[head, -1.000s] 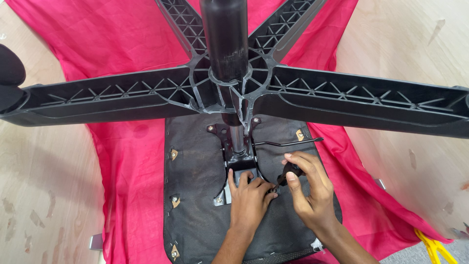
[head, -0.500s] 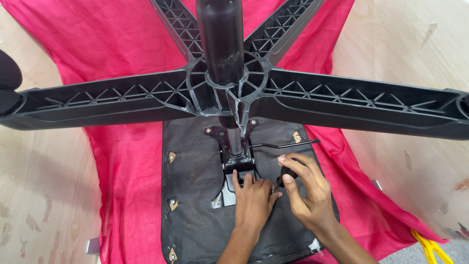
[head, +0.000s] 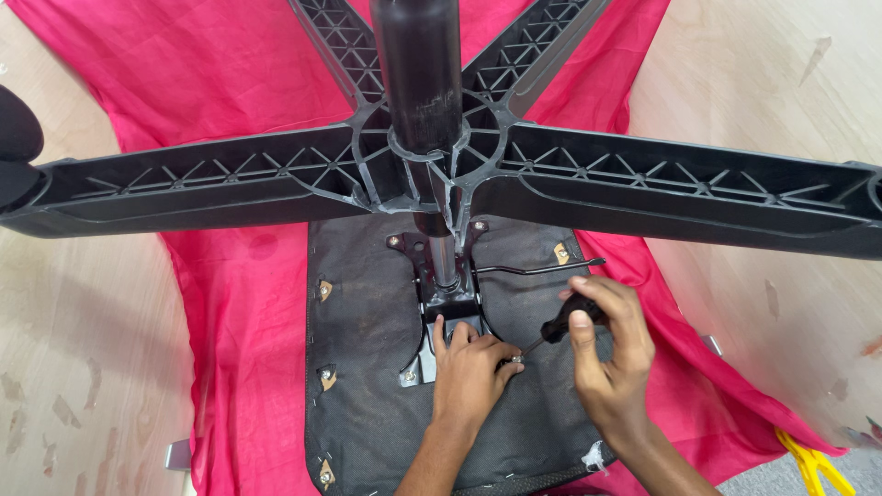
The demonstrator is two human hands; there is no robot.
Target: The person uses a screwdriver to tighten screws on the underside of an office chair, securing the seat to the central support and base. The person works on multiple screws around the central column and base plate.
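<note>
Two hands: right hand [head: 611, 354] grips one screwdriver [head: 562, 323]; left hand [head: 470, 367], fingers curled, presses one mounting plate [head: 441, 308].

Inventory of visible parts, upturned chair.
One star base [head: 276, 179] with four visible spokes, one central column [head: 418, 73], one seat underside [head: 367, 367], one red cloth [head: 184, 73], one screwdriver [head: 560, 326], two hands [head: 473, 367] [head: 611, 358].

From here my left hand [head: 470, 367] covers the screw under the screwdriver [head: 551, 331], and the tip is too small to make out. My right hand [head: 611, 354] hides most of the handle. The chair base [head: 230, 179] runs past the picture's edges left, right and top. The column [head: 418, 73] blocks the plate [head: 439, 303] behind it. A yellow tool [head: 808, 459] is cut off at the bottom.
</note>
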